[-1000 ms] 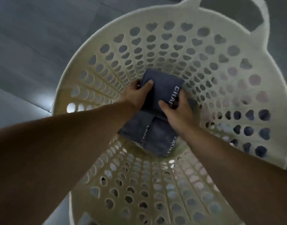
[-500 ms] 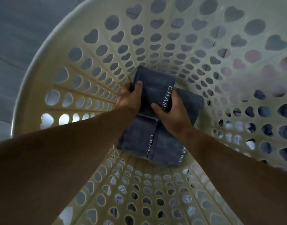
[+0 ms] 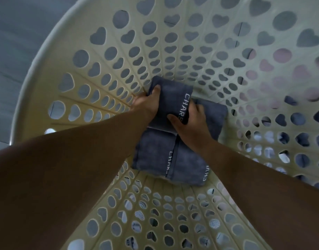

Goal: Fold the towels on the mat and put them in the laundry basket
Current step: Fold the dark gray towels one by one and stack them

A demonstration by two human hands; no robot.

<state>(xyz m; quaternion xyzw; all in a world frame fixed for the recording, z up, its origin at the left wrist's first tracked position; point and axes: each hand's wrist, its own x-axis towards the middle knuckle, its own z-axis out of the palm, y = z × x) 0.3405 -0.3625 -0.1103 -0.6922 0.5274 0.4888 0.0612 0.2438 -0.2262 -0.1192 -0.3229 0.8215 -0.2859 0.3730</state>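
Observation:
I look straight down into a cream laundry basket (image 3: 93, 73) with heart-shaped holes. At its bottom lie folded dark grey towels with white lettering. One folded towel (image 3: 173, 98) is on top at the far side; my left hand (image 3: 148, 103) grips its left edge, thumb on top. My right hand (image 3: 189, 121) grips its right edge, fingers curled over the lettering. Two more folded towels (image 3: 155, 152) lie side by side nearer to me, and another (image 3: 216, 116) shows at the right, partly under my right hand.
The basket's perforated wall surrounds both forearms on every side. Grey floor (image 3: 20, 42) shows outside the rim at the upper left. Pale and pinkish shapes show through the holes at the right.
The camera has come much closer down into the basket. Both hands have kept their hold and brought the top towel down onto the stack at the bottom.

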